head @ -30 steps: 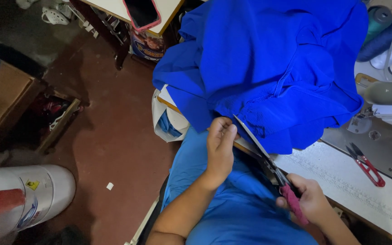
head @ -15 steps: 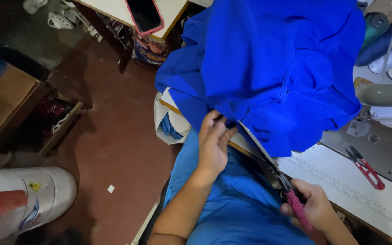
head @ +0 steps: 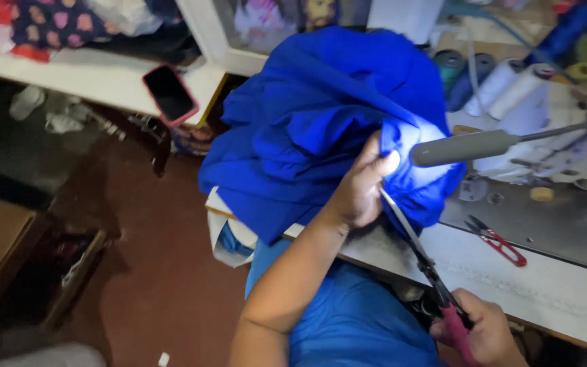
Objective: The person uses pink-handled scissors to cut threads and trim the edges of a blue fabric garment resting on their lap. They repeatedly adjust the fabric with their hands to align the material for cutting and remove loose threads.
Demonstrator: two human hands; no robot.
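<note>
Fingers are the thing I'd worry about here. The left hand is clamped onto a fold of the blue fabric, which is heaped on the far part of the surface and hangs over its left edge, and the tips of the scissors sit right under that palm, practically touching it. The right hand is closed around the pink handles down at the near edge, and the blades look only narrowly parted. A snip at that angle could nick the thumb side, since the bunched cloth hides where the blade ends. Same bunching means a cut might go through more layers than intended, can't tell how many are folded in there. The lamp throws a bright spot on just one patch, so the rest of the fold is in shadow. Little red snips lie to the right, well clear.
</note>
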